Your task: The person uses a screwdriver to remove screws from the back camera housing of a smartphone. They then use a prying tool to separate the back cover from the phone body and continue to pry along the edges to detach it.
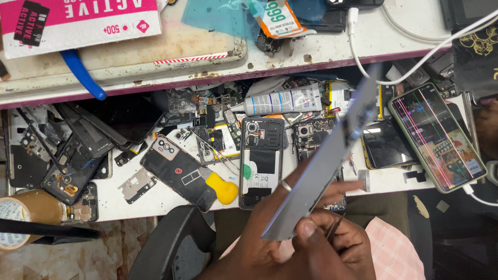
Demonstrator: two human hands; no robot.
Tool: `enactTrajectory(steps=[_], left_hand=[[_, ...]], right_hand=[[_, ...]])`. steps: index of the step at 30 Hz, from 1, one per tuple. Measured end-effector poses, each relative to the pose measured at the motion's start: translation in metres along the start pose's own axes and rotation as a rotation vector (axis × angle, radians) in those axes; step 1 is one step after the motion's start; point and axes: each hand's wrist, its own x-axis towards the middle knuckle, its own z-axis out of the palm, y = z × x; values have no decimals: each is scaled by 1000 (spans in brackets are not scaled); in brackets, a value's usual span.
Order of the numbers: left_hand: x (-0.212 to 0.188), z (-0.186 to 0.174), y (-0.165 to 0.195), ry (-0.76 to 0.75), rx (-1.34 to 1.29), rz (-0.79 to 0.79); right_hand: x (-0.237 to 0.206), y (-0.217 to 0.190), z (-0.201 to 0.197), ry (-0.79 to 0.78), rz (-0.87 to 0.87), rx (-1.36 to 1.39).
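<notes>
The grey panel [327, 161] was already off its phone and up in the air, over the counter's [155, 199] near edge, blurred, edge-on. On the counter an opened phone [262, 161] lay bare, work seemingly unfinished. Left hand [275, 218] gripped the panel from below; right hand [332, 243] pinched thin tweezers [334, 228] just beside its lower end.

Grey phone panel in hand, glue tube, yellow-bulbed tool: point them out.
Grey phone panel [332, 155]: head view, middle of its flat face.
Glue tube [282, 101]: head view, middle of its body.
Yellow-bulbed tool [224, 190]: head view, its bulb.
</notes>
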Motion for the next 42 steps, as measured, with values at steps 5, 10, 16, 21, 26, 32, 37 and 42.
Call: enactTrajectory(steps=[5, 10, 16, 21, 26, 32, 37, 42], left_hand=[[-11, 7, 2, 323, 171, -234], [-9, 6, 16, 225, 73, -213], [1, 10, 17, 241, 158, -100], [0, 9, 17, 261, 147, -136], [-2, 8, 15, 237, 204, -111], [1, 7, 18, 203, 246, -80], [3, 12, 27, 122, 181, -74], [0, 7, 30, 34, 289, -154]], right_hand=[[-9, -2, -7, -100, -280, -152], [-13, -30, -18, -72, -316, -211], [-16, -54, -4, 103, -378, -652], [-19, -69, 17, 186, -589, -741], [-15, -75, 21, 208, -565, -817], [-12, -78, 5, 112, -497, -878], [-5, -82, -10, -31, -410, -716], [4, -80, -19, -117, -262, -452]])
